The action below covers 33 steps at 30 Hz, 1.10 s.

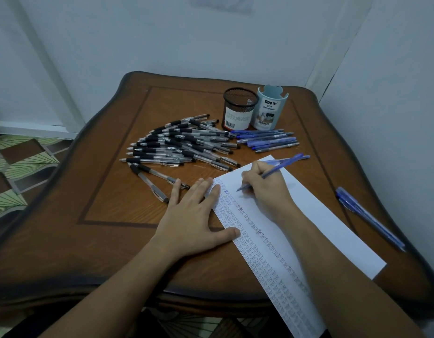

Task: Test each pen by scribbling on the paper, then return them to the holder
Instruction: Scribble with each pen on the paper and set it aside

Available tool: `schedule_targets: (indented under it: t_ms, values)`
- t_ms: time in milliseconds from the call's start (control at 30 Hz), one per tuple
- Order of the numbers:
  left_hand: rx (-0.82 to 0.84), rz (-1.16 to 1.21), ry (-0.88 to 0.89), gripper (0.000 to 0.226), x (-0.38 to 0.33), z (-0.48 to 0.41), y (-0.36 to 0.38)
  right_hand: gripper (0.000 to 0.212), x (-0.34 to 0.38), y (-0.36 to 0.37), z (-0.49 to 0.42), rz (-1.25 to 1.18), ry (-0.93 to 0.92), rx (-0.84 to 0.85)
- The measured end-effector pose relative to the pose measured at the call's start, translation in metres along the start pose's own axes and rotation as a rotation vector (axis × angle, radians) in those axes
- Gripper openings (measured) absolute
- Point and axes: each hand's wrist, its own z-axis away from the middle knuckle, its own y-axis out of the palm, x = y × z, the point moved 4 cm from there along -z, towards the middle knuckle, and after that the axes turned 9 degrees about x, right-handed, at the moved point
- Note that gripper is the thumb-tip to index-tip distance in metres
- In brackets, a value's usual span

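Blue pen [281, 167] between right fingers [248, 176]

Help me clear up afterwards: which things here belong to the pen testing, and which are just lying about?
In the job: right hand, blue pen it grips, left hand on the paper, black pens, loose blue pens, mesh holder, blue organizer.
Just there: table, patterned floor.

blue pen [272, 173], white paper [308, 215], black mesh holder [238, 106]
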Motion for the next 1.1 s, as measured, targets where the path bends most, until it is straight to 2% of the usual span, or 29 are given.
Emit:
schedule_targets:
  t_ms: [100, 200, 300, 333, 433, 567, 800, 967, 1100]
  values:
    - [0.005, -0.001, 0.000, 0.118, 0.000, 0.000, 0.000, 0.035, 0.003, -0.005, 0.000, -0.128, 0.085, -0.025]
    - [0.004, -0.009, -0.001, 0.118, 0.000, 0.000, 0.000, 0.030, 0.007, -0.003, 0.004, -0.128, 0.084, -0.005]
    - [0.012, -0.008, -0.006, 0.114, 0.000, 0.001, 0.000, 0.053, 0.009, -0.003, 0.009, -0.103, 0.125, 0.031]
    - [0.017, -0.003, -0.008, 0.112, 0.000, 0.001, 0.000, 0.053, 0.010, -0.004, 0.011, -0.075, 0.138, 0.043]
    - [0.011, 0.014, -0.003, 0.108, -0.001, 0.002, 0.000, 0.035, 0.014, -0.007, 0.020, -0.032, 0.150, 0.076]
    - [0.014, 0.010, -0.005, 0.109, -0.001, 0.004, -0.001, 0.024, 0.025, -0.011, 0.030, -0.075, 0.165, 0.082]
    - [-0.001, 0.003, -0.016, 0.117, -0.001, 0.004, -0.002, 0.007, 0.029, -0.019, 0.039, -0.296, 0.160, 0.102]
    - [0.002, 0.004, -0.017, 0.112, -0.001, 0.005, -0.003, 0.014, 0.030, -0.022, 0.041, -0.275, 0.156, 0.099]
    - [-0.021, 0.020, -0.005, 0.118, -0.001, 0.004, -0.003, 0.027, 0.035, -0.027, 0.041, -0.169, 0.150, 0.055]
